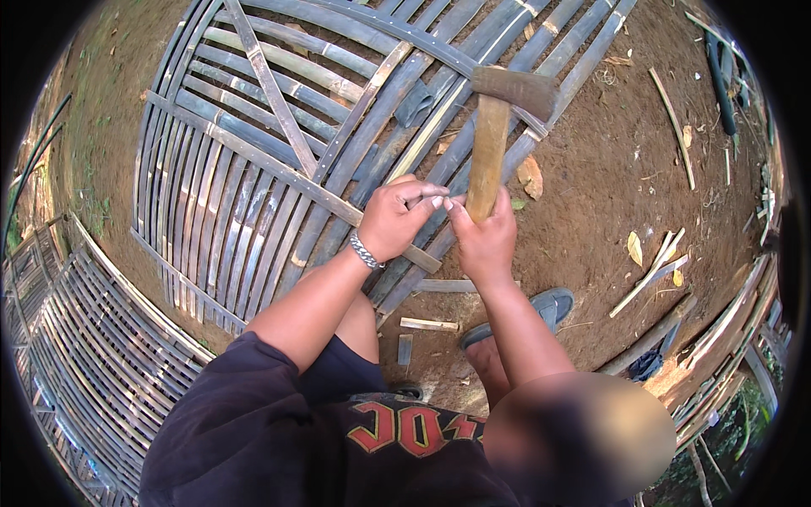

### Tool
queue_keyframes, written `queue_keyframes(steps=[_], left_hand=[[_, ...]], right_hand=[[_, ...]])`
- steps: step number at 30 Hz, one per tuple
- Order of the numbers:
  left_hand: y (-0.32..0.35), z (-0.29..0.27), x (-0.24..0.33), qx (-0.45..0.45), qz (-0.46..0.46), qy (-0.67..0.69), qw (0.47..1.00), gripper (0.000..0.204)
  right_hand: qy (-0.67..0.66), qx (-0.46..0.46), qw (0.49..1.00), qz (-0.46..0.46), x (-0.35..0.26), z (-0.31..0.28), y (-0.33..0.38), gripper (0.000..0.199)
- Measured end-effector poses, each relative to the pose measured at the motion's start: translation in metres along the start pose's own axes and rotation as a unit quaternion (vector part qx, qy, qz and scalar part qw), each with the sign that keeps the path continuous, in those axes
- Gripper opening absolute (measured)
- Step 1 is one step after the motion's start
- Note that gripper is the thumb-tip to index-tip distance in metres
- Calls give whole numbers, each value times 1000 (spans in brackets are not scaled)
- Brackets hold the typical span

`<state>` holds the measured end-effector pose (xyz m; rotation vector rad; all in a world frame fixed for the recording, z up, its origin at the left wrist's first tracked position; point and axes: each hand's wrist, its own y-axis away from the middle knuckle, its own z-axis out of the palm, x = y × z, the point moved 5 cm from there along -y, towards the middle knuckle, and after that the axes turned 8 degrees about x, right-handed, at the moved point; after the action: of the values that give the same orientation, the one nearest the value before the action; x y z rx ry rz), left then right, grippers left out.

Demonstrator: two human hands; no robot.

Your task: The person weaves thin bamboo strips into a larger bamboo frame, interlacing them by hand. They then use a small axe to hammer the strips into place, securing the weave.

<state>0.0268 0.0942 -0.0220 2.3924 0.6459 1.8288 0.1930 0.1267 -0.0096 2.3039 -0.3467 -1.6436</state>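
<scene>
Your right hand (486,241) is wrapped around the lower end of a hatchet's wooden handle (487,156), its rust-dark head (515,89) hanging over the woven bamboo panel (253,160) laid flat on the bare dirt ground (608,186). Your left hand (393,218), a metal chain bracelet (366,251) at the wrist, is curled nearly shut, fingertips pinched together right against the handle and your right thumb; whether it holds anything small between them cannot be made out.

The risk, as it looks from here: both hands sit close together on one short tool, so any drop or swing of the head with the left fingers that near could catch them. The head also hovers over thin slats, and a stray blow would likely split one. Your sandalled foot (532,313) rests just below, within reach of a glancing stroke.

The ground is packed reddish earth, littered with bamboo offcuts (659,270) and dry leaves. A second slatted panel (93,338) lies at lower left, and stacked bamboo strips (718,338) line the right edge.
</scene>
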Motion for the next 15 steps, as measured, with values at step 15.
queue_keyframes(steps=[15], left_hand=[[-5,-9,-24,-23,58,-40,997,14]], right_hand=[[8,-63,994,88,12,6,-2,49]])
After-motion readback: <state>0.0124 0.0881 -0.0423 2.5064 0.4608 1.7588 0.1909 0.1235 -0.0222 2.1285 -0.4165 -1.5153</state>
